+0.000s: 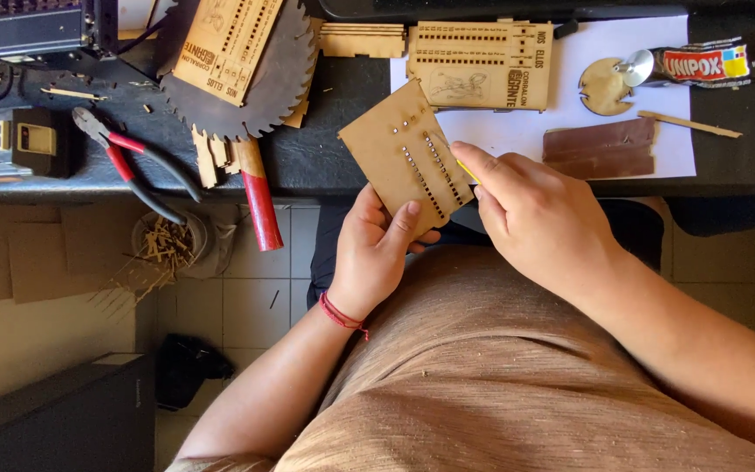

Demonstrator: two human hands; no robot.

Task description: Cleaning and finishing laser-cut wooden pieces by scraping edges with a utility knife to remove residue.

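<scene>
A dark workbench [325, 157] runs across the top. On its left lie red-handled pliers [133, 166] and a circular saw blade [246, 83], with a laser-cut wooden panel [225, 44] resting on the blade. A red-handled tool [259, 205] sticks out over the bench edge. A white sheet of paper [570, 79] carries another slotted wooden panel [481, 65], a round wooden disc [603, 87] and two brown strips [600, 149]. A glue tube [709, 63] lies at the right. Below, a small bin of wood scraps [166, 240] stands on the tiled floor [255, 297].
</scene>
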